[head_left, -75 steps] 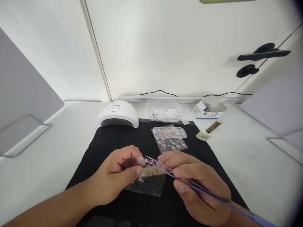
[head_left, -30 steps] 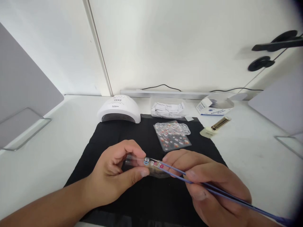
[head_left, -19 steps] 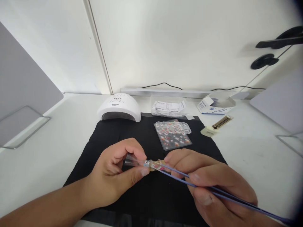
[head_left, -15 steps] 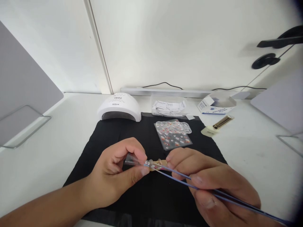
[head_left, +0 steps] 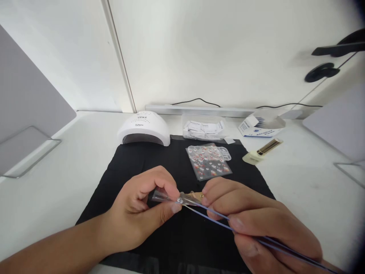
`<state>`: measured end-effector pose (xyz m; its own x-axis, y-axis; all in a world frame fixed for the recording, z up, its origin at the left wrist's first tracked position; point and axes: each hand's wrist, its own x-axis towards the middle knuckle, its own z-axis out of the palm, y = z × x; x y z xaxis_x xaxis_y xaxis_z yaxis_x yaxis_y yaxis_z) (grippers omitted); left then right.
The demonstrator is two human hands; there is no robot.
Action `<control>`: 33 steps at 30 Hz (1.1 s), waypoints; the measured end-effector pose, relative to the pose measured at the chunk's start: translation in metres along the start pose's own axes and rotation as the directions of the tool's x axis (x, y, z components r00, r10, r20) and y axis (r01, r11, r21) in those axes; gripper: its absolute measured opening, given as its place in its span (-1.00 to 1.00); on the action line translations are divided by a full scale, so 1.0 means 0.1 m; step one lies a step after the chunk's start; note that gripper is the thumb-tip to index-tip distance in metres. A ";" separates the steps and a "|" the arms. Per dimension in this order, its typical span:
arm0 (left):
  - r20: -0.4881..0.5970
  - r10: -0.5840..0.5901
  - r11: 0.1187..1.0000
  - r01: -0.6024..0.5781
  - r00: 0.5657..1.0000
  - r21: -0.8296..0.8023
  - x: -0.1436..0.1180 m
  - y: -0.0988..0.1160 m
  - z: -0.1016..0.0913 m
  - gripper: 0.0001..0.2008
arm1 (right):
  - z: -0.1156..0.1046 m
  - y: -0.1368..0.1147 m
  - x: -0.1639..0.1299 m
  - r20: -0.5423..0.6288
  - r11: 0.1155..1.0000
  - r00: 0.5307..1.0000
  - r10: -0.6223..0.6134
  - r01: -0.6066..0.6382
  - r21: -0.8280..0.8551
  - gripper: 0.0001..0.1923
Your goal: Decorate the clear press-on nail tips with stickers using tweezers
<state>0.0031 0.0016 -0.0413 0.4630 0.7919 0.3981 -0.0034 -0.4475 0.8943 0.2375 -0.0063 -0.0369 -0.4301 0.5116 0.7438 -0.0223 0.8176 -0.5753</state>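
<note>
Thumb and forefinger of my left hand (head_left: 145,207) pinch a narrow clear plastic strip (head_left: 161,195) printed with small cartoon eyes. One pair of eyes shows right at the fingertips. Blue tweezers (head_left: 212,215) lie in my right hand (head_left: 256,217), held between thumb and fingers. Their pale tips are slightly apart and meet the strip beside my left fingertips; whether they grip anything is too small to tell. A tan piece with a small gold-coloured dot (head_left: 196,196) shows between the hands, partly hidden by my right fingers.
Beneath my hands lies a black cloth (head_left: 131,182). At the back stand a white nail lamp (head_left: 144,127), a clear box of small packets (head_left: 203,131) and an alcohol-pad box (head_left: 261,127). Sticker sheets (head_left: 211,167) lie on the cloth, with a nail polish bottle (head_left: 261,153) to the right.
My left fingertips and the strip have shifted slightly right. Fewer of the printed figures show between the hands. My right hand has turned a little, and the tweezers remain at the strip.
</note>
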 end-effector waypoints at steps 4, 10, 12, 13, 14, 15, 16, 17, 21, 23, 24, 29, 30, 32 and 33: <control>0.002 0.021 0.999 -0.021 1.000 0.038 0.01 0.02 0.00 -0.85 | -0.03 -0.04 -0.01 0.029 0.999 0.999 0.027 -0.025 -0.048 -0.55; 0.045 -0.021 0.999 0.019 0.999 0.032 0.03 0.05 -0.01 -0.86 | -0.05 -0.08 -0.03 -0.002 0.994 0.998 0.058 -0.058 -0.091 -0.75; 0.077 -0.053 0.999 0.053 0.996 -0.009 0.03 0.04 -0.01 -0.88 | -0.04 -0.09 -0.02 -0.016 0.996 0.998 0.068 -0.069 -0.064 -0.87; 0.095 -0.062 0.997 0.066 0.994 -0.031 0.02 0.04 -0.01 -0.89 | -0.03 -0.10 -0.02 -0.030 0.996 0.996 0.079 -0.080 -0.044 -0.90; 0.112 -0.068 0.996 0.074 0.991 -0.052 0.02 0.05 -0.01 -0.89 | -0.03 -0.11 -0.01 -0.045 0.996 0.995 0.089 -0.090 -0.022 -0.92; 0.125 -0.074 0.994 0.083 0.989 -0.068 0.02 0.05 -0.01 -0.90 | -0.03 -0.12 -0.01 -0.056 0.995 0.993 0.101 -0.101 -0.001 -0.93; 0.137 -0.081 0.993 0.092 0.987 -0.079 0.02 0.05 -0.01 -0.90 | -0.02 -0.13 -0.01 -0.060 0.993 0.992 0.114 -0.113 0.017 -0.92; 0.147 -0.088 0.991 0.101 0.985 -0.084 0.02 0.05 -0.01 -0.90 | -0.03 -0.13 -0.01 -0.054 0.992 0.991 0.122 -0.121 0.032 -0.92; 0.168 -0.098 0.991 0.112 0.981 -0.078 0.02 0.05 -0.01 -0.90 | -0.04 -0.13 0.00 0.015 0.987 0.989 0.147 -0.148 0.061 -0.89; 0.172 -0.097 0.990 0.112 0.980 -0.081 0.03 0.06 -0.01 -0.90 | -0.04 -0.12 0.01 0.007 0.987 0.989 0.149 -0.149 0.057 -0.90; 0.178 -0.098 0.990 0.115 0.979 -0.086 0.03 0.06 -0.01 -0.90 | -0.04 -0.12 0.02 -0.001 0.988 0.989 0.145 -0.144 0.057 -0.91; 0.220 -0.097 0.986 0.124 0.971 -0.112 0.05 0.06 -0.02 -0.91 | -0.06 -0.11 0.04 0.042 0.984 0.988 0.146 -0.149 0.095 -0.92; 0.225 -0.089 0.987 0.116 0.970 -0.110 0.05 0.07 -0.02 -0.90 | -0.07 -0.12 0.04 0.048 0.982 0.987 0.156 -0.160 0.100 -0.92; 0.231 -0.072 0.991 0.096 0.970 -0.096 0.06 0.07 -0.02 -0.90 | -0.06 -0.13 0.04 0.046 0.979 0.984 0.171 -0.175 0.108 -0.93; 0.233 -0.065 0.992 0.088 0.970 -0.089 0.06 0.07 -0.02 -0.91 | -0.06 -0.13 0.04 0.043 0.977 0.983 0.177 -0.181 0.111 -0.93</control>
<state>0.0040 0.0043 -0.0322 0.6557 0.7011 0.2802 -0.0411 -0.3375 0.9404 0.2415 -0.0136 -0.0245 -0.4660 0.6365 0.6145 -0.0441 0.6770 -0.7347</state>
